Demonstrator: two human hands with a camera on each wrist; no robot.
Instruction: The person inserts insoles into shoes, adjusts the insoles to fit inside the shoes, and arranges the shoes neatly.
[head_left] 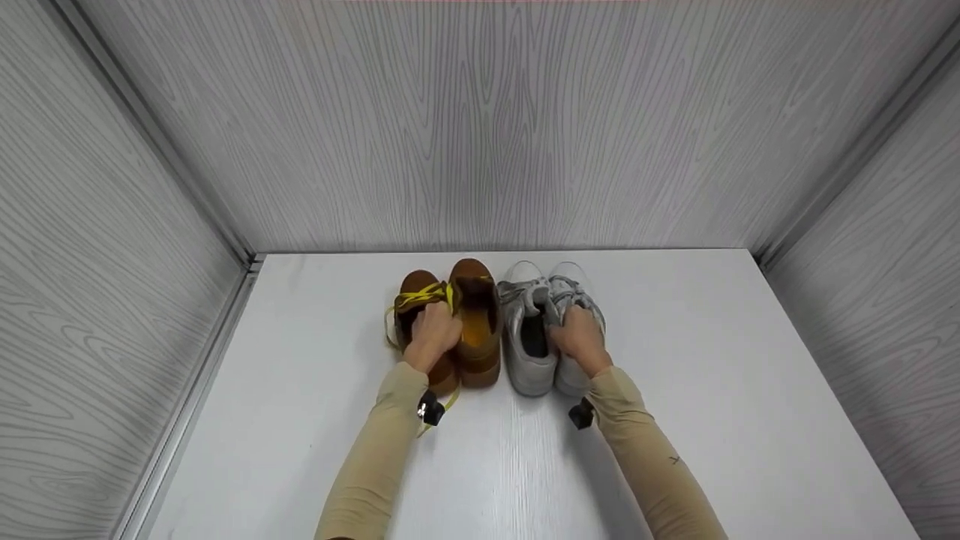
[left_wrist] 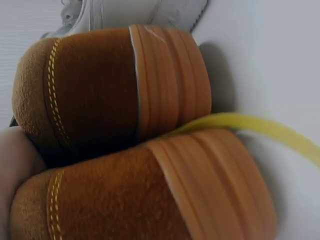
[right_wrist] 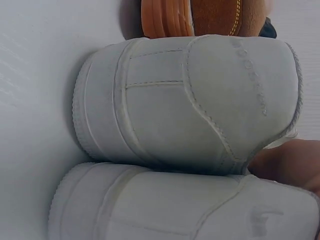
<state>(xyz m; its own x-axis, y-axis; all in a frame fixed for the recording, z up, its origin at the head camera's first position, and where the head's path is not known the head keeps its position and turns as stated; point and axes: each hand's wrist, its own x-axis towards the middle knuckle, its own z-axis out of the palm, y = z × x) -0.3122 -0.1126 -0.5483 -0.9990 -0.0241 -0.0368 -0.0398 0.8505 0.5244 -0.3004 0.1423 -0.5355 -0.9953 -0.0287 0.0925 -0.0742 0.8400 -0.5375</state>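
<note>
Side by side stand two brown suede shoes, the left one (head_left: 418, 280) with untied yellow laces (head_left: 420, 296) and the right one (head_left: 480, 364). My left hand (head_left: 436, 330) grips their neighbouring inner collars, with its fingertips hidden inside. To the right is a pair of pale sneakers, the left one (head_left: 531, 375) and the right one (head_left: 568, 274). At their adjoining collars my right hand (head_left: 579, 331) pinches the pair, thumb toward the left sneaker's opening. Both wrist views show the heels from behind, including a brown heel (left_wrist: 170, 80) and a pale heel (right_wrist: 160, 100).
The shoes rest on a white tabletop (head_left: 690, 360) near its back edge. Grey wood-grain panels enclose it at the back (head_left: 487, 135), left (head_left: 90, 262) and right (head_left: 885, 262). One yellow lace end (left_wrist: 270, 127) trails behind the brown heels.
</note>
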